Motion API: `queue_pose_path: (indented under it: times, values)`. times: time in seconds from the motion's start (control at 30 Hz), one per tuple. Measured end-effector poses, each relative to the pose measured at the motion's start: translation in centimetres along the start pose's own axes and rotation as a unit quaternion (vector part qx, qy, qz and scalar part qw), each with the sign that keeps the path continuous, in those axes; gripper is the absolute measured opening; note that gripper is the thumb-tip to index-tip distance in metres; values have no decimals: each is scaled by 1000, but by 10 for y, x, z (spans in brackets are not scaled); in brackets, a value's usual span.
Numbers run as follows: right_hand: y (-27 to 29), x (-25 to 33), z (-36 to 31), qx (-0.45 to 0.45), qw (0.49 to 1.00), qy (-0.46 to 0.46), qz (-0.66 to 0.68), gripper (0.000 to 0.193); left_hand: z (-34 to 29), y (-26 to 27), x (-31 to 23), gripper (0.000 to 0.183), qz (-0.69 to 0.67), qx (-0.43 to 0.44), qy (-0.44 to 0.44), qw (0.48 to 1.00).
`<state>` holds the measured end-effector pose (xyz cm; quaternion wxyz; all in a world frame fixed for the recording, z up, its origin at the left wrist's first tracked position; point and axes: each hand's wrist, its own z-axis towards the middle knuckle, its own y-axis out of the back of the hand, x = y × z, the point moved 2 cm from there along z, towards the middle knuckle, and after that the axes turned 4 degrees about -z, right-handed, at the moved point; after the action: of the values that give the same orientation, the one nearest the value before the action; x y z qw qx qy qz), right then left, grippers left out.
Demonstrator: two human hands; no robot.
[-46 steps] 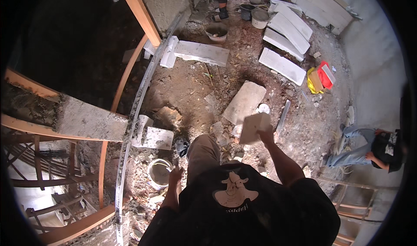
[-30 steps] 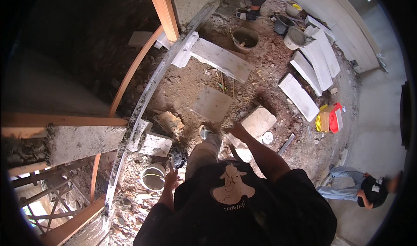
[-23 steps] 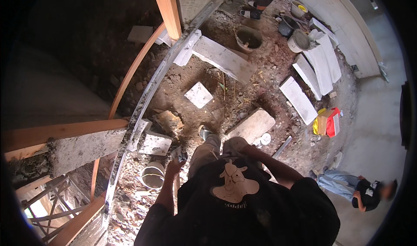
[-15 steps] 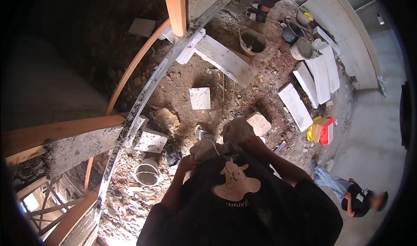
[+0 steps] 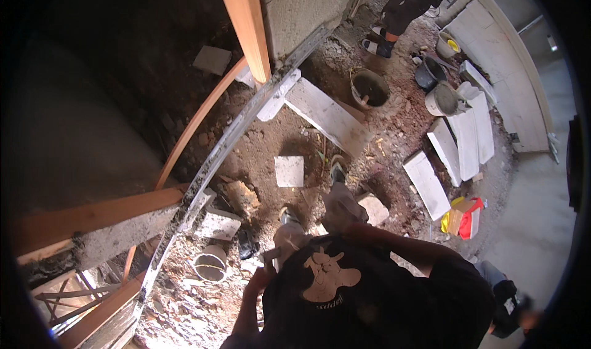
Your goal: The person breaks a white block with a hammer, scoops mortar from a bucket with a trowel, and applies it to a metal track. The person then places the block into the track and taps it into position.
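My left hand (image 5: 263,276) is beside my left thigh, its fingers curled. A small greyish edge shows at them, too unclear to name. My right hand (image 5: 358,231) lies low against my right trouser leg; its fingers blend into the cloth and cannot be made out. Ahead of my feet a square white block (image 5: 289,171) lies flat on the dirt. Beyond it a long pale block (image 5: 325,114) rests aslant next to the wooden framing. A broken, tan-coloured chunk (image 5: 242,196) sits left of my left foot.
A bucket (image 5: 210,264) stands on rubble at the left. A round tub (image 5: 370,88) and a grey mortar bucket (image 5: 442,99) are farther off, near another person's feet (image 5: 378,45). Several white blocks (image 5: 463,133) line the right side. A beam (image 5: 212,158) crosses at left. Another person (image 5: 506,303) is lower right.
My right foot has come forward into view beside the square block. My left hand has moved down and slightly left. The surroundings have shifted lower in view.
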<state>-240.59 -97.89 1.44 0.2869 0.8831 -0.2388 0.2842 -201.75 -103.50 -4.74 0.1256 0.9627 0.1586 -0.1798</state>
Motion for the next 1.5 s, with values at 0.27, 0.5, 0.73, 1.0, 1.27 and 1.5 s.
queue_pose_path:
  times: [0.27,0.5,0.73,1.0,1.27,1.5]
  values:
    - [50,-77,79,-94,984,113,96,41,45,-1,-136,38,-123,-187,0,975]
    - [68,-84,153,-175,943,191,210,66,196,12,-276,45,-286,-291,-142,902]
    - [65,-185,251,-224,925,-131,277,33,371,-5,-251,43,-227,-178,-277,916]
    - [-31,-335,419,-341,828,-249,369,33,561,47,-68,91,29,-232,-108,966]
    - [-128,-341,497,-273,647,-198,684,18,640,25,19,115,-114,-198,-107,968]
    - [-83,-338,546,-179,828,-55,528,14,646,-14,38,84,-232,-381,-51,894]
